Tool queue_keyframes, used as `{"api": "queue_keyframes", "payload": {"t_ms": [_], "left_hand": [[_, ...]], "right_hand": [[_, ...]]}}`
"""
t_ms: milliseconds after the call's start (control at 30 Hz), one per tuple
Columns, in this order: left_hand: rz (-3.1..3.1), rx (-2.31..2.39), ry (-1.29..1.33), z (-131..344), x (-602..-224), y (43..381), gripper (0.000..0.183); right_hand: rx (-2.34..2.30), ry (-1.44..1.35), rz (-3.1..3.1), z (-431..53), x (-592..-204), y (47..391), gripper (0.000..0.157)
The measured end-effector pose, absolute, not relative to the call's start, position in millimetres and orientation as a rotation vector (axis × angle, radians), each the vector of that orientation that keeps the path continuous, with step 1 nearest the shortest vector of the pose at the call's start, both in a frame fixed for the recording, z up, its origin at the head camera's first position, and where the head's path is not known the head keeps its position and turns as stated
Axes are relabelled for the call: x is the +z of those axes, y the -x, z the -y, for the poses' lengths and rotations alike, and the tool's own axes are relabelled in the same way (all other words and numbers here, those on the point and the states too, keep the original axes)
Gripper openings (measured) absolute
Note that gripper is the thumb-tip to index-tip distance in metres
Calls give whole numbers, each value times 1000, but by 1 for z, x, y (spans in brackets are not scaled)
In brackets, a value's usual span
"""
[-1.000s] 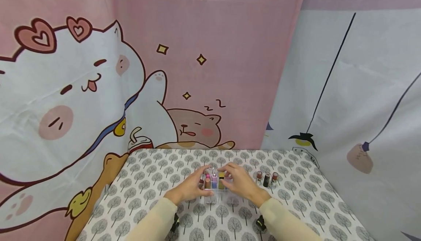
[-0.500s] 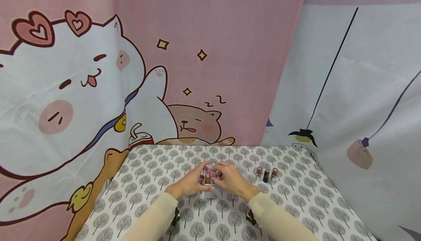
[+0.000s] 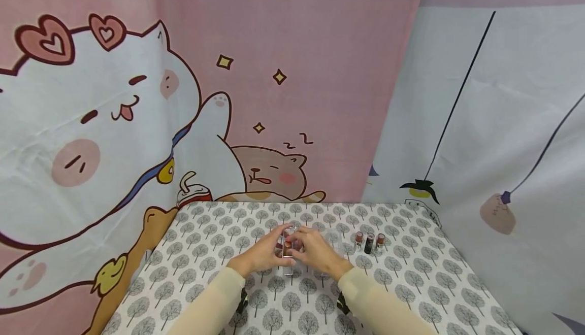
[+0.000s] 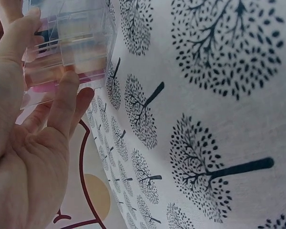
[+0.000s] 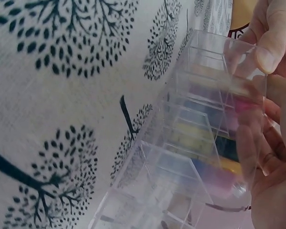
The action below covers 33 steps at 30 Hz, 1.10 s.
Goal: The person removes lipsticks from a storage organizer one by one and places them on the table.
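A clear plastic lipstick organizer (image 3: pixel 288 270) with small compartments stands on the table in front of me. My left hand (image 3: pixel 259 255) grips its left end, thumb at the near side and fingers at the far side. My right hand (image 3: pixel 316 252) reaches over the top, its thumb and fingertips closed about the upper part of a brown-orange lipstick (image 3: pixel 287 248) in the leftmost part. Several lipsticks with pink, yellow and blue parts show through the organizer (image 5: pixel 181 90) in the right wrist view; the hands mostly cover them in the head view.
Three more lipsticks stand to the right of the hands: a brown-topped one (image 3: pixel 358 240), a black one (image 3: pixel 368 244) and another brown-topped one (image 3: pixel 380 241). A tree-print cloth (image 3: pixel 205 284) covers the table. Cartoon-print curtains (image 3: pixel 329 96) hang behind and at the sides.
My right hand has moved left, from the organizer's right part to its leftmost compartment, and its fingers now cover the pink top seen there before. The left hand keeps its hold.
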<state>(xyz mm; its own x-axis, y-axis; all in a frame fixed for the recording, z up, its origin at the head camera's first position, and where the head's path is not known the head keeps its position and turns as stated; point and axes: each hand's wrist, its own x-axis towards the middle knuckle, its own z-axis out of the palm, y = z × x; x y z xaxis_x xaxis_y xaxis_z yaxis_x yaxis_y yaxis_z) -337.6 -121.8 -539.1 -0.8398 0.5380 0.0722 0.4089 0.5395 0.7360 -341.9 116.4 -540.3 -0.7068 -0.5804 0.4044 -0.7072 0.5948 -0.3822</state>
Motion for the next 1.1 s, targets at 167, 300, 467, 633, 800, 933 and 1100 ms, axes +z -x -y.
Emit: {"api": "queue_keyframes", "payload": {"t_ms": [167, 300, 467, 633, 800, 933, 1100], "left_hand": [[-2600, 1188, -821, 124, -537, 337, 106], [-2599, 1189, -806, 124, -537, 337, 108], [-2591, 1203, -804, 124, -538, 339, 108], [-2581, 1210, -809, 123, -540, 339, 107], [-2576, 1203, -795, 124, -541, 337, 107], [-2577, 1209, -792, 125, -538, 336, 107], [-2589, 1197, -800, 125, -536, 337, 107]], "right_hand": [[764, -1046, 2581, -113, -542, 342, 28], [761, -1037, 2587, -112, -543, 343, 29], [795, -1024, 2589, -111, -542, 343, 29], [816, -1017, 2571, -112, -545, 341, 29], [849, -1034, 2553, -111, -549, 340, 27], [868, -1041, 2547, -111, -549, 341, 26], [863, -1042, 2527, -110, -548, 343, 25]]}}
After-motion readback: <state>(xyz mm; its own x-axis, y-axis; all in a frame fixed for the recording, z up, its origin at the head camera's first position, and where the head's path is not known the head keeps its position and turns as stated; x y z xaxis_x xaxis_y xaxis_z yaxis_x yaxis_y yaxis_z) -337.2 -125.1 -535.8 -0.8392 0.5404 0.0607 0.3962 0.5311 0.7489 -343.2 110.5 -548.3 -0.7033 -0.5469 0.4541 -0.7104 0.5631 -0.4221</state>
